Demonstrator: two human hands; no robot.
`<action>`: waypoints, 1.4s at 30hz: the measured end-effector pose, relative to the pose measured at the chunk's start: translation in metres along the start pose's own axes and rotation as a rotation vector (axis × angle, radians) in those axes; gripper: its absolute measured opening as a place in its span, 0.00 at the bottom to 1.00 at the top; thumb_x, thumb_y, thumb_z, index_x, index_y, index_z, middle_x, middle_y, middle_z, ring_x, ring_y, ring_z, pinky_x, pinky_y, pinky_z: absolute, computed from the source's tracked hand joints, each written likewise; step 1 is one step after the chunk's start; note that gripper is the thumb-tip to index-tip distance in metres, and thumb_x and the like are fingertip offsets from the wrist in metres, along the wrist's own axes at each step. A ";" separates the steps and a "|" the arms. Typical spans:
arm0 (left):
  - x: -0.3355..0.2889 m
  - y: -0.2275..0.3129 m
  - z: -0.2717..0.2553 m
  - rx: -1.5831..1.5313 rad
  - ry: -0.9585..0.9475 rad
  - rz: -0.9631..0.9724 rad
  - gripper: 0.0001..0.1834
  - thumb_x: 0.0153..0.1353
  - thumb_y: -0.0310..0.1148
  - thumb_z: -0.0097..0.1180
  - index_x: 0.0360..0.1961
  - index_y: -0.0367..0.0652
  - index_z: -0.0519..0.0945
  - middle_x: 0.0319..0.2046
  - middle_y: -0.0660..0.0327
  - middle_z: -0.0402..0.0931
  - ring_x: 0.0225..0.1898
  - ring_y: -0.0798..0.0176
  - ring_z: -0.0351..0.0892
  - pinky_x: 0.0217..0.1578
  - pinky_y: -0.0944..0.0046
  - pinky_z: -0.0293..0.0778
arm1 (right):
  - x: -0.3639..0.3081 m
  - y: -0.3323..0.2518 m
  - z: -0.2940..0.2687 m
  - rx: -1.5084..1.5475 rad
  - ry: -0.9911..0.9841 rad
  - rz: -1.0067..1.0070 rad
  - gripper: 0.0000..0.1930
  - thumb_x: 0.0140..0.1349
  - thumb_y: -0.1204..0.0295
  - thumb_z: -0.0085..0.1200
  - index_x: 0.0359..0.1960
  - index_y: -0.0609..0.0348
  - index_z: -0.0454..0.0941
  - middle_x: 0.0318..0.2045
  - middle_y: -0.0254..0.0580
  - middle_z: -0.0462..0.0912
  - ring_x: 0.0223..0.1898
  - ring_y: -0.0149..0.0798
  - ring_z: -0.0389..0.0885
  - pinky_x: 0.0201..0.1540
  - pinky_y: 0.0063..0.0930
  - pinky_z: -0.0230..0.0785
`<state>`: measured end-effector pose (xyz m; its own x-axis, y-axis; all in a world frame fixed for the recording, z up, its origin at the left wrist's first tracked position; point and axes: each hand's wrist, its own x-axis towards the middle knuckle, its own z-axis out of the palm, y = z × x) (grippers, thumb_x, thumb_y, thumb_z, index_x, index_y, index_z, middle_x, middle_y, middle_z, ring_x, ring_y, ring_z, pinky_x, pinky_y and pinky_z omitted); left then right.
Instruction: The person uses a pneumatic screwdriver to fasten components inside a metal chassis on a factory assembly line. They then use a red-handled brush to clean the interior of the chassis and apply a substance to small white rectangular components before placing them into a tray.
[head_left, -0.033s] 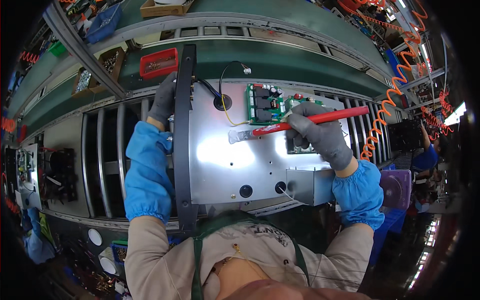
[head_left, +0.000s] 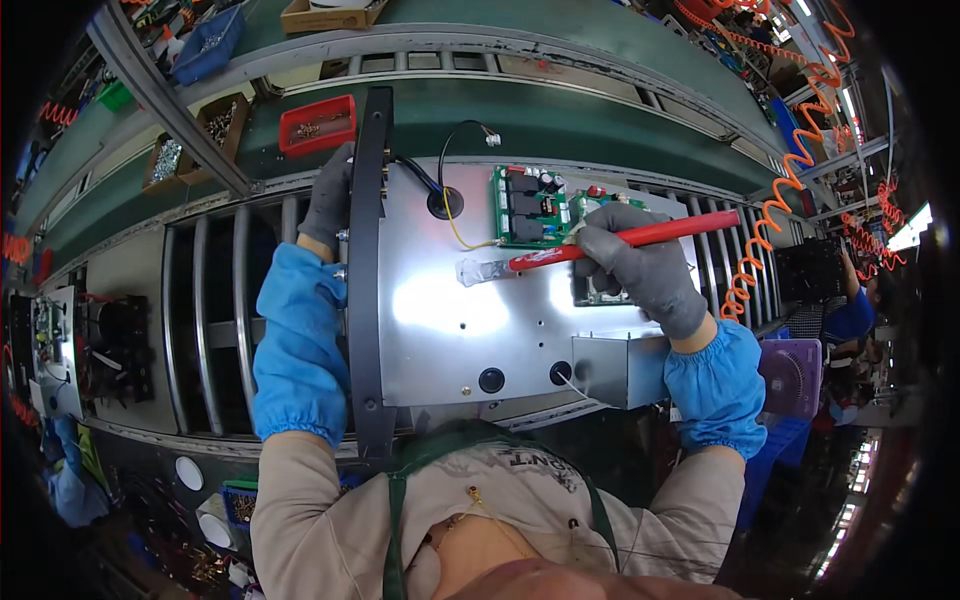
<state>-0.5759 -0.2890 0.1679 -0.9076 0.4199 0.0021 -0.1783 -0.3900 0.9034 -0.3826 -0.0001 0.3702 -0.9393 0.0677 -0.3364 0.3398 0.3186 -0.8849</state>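
My right hand (head_left: 642, 262), in a grey glove, is closed around the long red handle of a brush (head_left: 640, 237). Its pale flat tip touches the shiny metal chassis plate (head_left: 440, 350), left of the green circuit boards (head_left: 528, 207). Along the plate's left edge stands a dark upright panel (head_left: 366, 300). My left hand (head_left: 328, 205), also gloved, grips that panel's outer side near its far end; some fingers are hidden. A yellow wire runs from a black grommet (head_left: 445, 203) to the board. A metal box (head_left: 622, 368) sits at the near right.
Metal rollers (head_left: 222, 320) lie under and beside the chassis. Beyond is a green surface with a red bin (head_left: 317, 127) of small parts and cardboard boxes (head_left: 222, 122). A coiled orange hose (head_left: 760, 235) hangs at right, above a purple fan (head_left: 792, 375). Another person's arm shows far right.
The brush and its tip have shifted very slightly right along the plate. My left hand keeps its place on the panel, and the chassis has barely moved.
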 end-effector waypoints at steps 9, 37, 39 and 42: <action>0.022 -0.038 -0.001 0.022 0.215 0.134 0.16 0.66 0.39 0.47 0.50 0.44 0.75 0.32 0.68 0.76 0.29 0.77 0.75 0.28 0.75 0.73 | -0.007 -0.001 -0.029 -0.212 0.196 -0.104 0.07 0.54 0.70 0.56 0.25 0.61 0.78 0.17 0.32 0.76 0.19 0.22 0.73 0.23 0.17 0.67; 0.012 0.010 0.015 0.128 0.185 0.122 0.17 0.65 0.39 0.51 0.52 0.46 0.75 0.34 0.68 0.77 0.30 0.78 0.75 0.29 0.75 0.73 | -0.009 0.001 0.004 -0.055 -0.068 -0.126 0.10 0.59 0.67 0.56 0.34 0.63 0.80 0.21 0.35 0.79 0.20 0.24 0.76 0.22 0.17 0.69; 0.012 0.018 0.016 0.122 0.181 0.115 0.17 0.65 0.39 0.51 0.52 0.46 0.75 0.34 0.68 0.77 0.30 0.78 0.75 0.29 0.75 0.73 | -0.004 0.001 -0.005 -0.201 -0.074 -0.175 0.09 0.59 0.69 0.55 0.32 0.63 0.79 0.20 0.34 0.79 0.20 0.23 0.75 0.22 0.17 0.67; 0.013 0.028 0.021 0.084 0.183 0.108 0.16 0.65 0.38 0.52 0.52 0.46 0.75 0.34 0.69 0.77 0.30 0.77 0.76 0.29 0.75 0.74 | -0.007 0.007 -0.019 -0.298 0.037 -0.238 0.07 0.55 0.69 0.57 0.29 0.61 0.79 0.18 0.33 0.77 0.20 0.22 0.74 0.22 0.17 0.67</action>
<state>-0.5848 -0.2766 0.2022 -0.9748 0.2208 0.0304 -0.0506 -0.3520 0.9346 -0.3745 0.0199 0.3721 -0.9933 -0.0089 -0.1155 0.0881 0.5903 -0.8024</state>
